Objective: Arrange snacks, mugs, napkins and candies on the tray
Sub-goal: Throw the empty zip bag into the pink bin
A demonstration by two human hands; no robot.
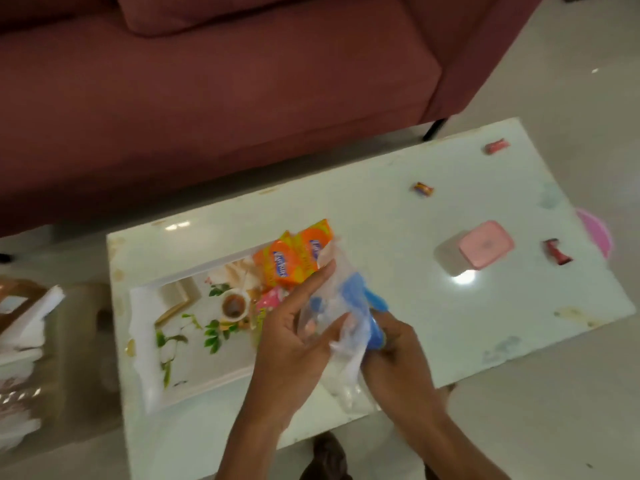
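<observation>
Both bare arms reach forward from the bottom. The left hand [294, 327] is turned palm-in, with its long fingers [320, 277] stretched up and pinching. The right hand [394, 344] is curled in a loose fist, close beside the left.

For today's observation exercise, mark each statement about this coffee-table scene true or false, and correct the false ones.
1. Both hands hold a clear plastic bag with blue items inside. True: the left hand and the right hand each have a grip on it.
2. Orange snack packets lie at the floral tray's far end. True.
3. The pink-lidded square container sits on the tray. False: it stands on the white table, apart from the tray.
4. All wrapped candies are on the tray. False: three, including a red one, lie on the table.
5. The sofa is blue. False: it is maroon.
</observation>
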